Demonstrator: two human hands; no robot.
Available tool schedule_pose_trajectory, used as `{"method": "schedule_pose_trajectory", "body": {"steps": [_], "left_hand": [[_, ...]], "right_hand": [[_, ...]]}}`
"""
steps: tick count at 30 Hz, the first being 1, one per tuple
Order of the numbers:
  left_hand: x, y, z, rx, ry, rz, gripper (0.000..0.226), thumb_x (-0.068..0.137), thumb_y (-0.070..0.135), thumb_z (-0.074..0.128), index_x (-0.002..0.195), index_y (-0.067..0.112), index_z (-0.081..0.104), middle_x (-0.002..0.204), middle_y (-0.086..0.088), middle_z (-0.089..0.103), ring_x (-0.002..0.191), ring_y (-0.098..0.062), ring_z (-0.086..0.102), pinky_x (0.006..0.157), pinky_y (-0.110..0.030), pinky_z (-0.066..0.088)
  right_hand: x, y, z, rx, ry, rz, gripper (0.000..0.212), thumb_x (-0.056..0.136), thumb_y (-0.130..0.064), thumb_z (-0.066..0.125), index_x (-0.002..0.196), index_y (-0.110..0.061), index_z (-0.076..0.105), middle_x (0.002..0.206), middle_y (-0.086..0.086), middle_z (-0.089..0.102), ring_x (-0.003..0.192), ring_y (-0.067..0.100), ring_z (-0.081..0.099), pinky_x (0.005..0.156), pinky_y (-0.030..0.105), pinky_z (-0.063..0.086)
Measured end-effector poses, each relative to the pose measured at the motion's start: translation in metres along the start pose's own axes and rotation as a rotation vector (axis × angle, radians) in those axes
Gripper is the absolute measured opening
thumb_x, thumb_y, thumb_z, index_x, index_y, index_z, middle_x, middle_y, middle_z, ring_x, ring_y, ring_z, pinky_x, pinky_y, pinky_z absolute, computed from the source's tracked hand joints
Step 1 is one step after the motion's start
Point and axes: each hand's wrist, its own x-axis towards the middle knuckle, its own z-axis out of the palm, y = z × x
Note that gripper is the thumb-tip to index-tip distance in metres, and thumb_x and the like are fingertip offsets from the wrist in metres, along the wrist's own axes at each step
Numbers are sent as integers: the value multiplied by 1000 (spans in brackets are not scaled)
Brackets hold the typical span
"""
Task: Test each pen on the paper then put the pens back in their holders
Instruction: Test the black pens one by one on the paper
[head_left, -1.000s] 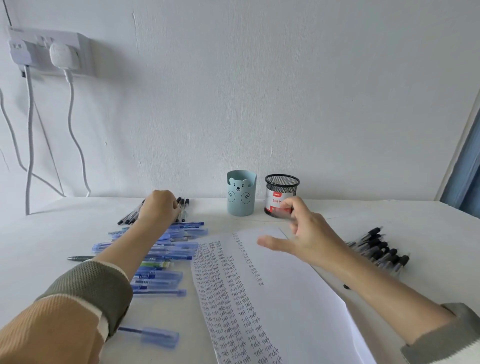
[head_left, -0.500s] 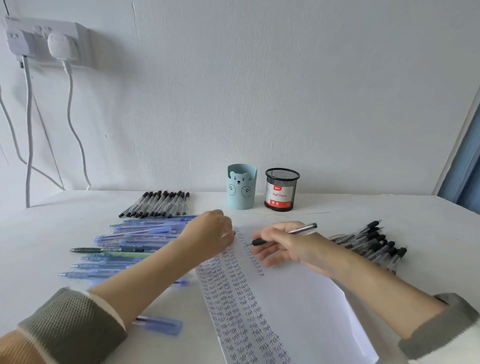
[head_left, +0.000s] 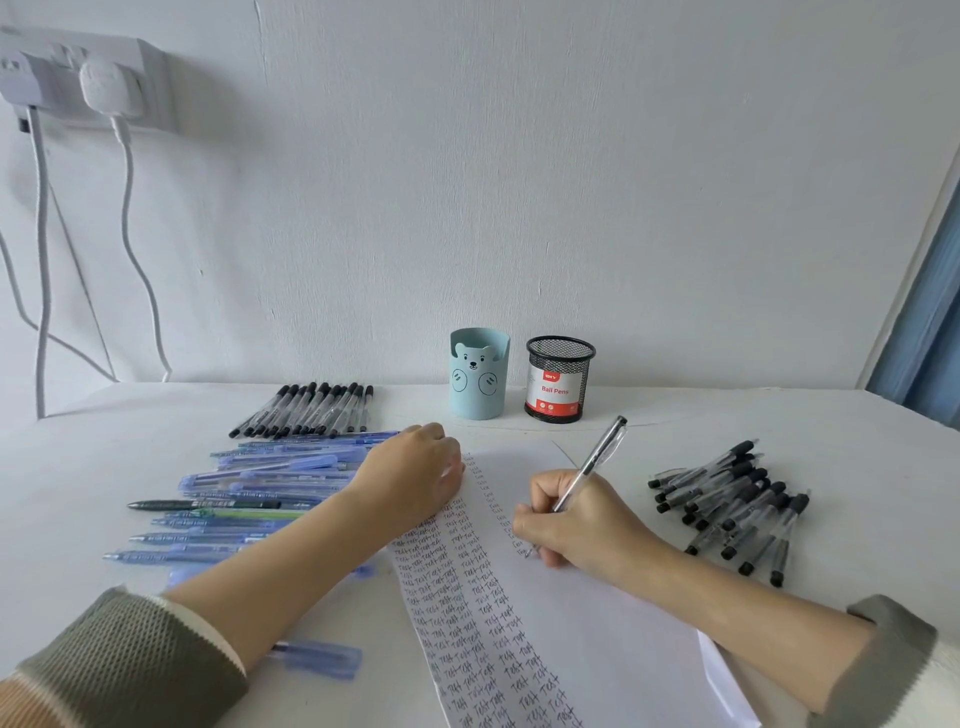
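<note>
a clear pen with a black end is in the right hand, the grip clamped on its lower barrel between thumb and curled fingers; the pen slants up and away to the right, and its tip meets the paper at the foot of a short column of writing; the paper lies on the tabletop in front of the person, its left part filled with columns of the word "test", its right part blank; the left hand rests on the paper's far left edge, back of the hand up, fingers bent under and hidden, so i cannot tell whether that grip is closed on anything.

beyond the paper, near the wall, stand a pale blue bear cup and just to its right a black mesh cup with a red and white label reading "ball pens"; no pens stick up out of either; to the right of the paper lies a loose heap of black pens; to the left, a spread of blue pens lies side by side, with one dark pen among them and a neat row of black-capped pens behind them; a single blue pen lies apart, near the left sleeve; on the wall up left is a socket with white cables hanging down; a blue curtain shows at the far right.
</note>
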Motion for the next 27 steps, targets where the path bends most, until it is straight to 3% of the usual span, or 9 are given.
{"method": "schedule_pose_trajectory", "body": {"steps": [7, 21, 27], "left_hand": [[0, 1, 1, 9, 8, 3, 29, 99, 30, 41, 107, 16, 65, 103, 1, 58, 97, -17, 55, 73, -33, 50], [-1, 1, 1, 16, 19, 0, 29, 100, 31, 40, 106, 16, 64, 102, 2, 57, 98, -17, 54, 71, -33, 49], [-1, 2, 1, 10, 20, 5, 29, 100, 31, 41, 104, 15, 65, 99, 1, 57, 95, -17, 55, 73, -34, 50]], "right_hand": [[3, 2, 2, 26, -5, 6, 46, 85, -8, 67, 49, -20, 42, 45, 3, 48, 40, 11, 45, 48, 20, 43], [2, 0, 0, 24, -5, 10, 43, 83, -4, 66, 51, -17, 40, 43, -3, 50, 40, 13, 46, 49, 21, 42], [2, 0, 0, 9, -3, 1, 44, 81, -2, 66, 50, -18, 40, 53, 9, 53, 43, 15, 45, 47, 20, 40]]}}
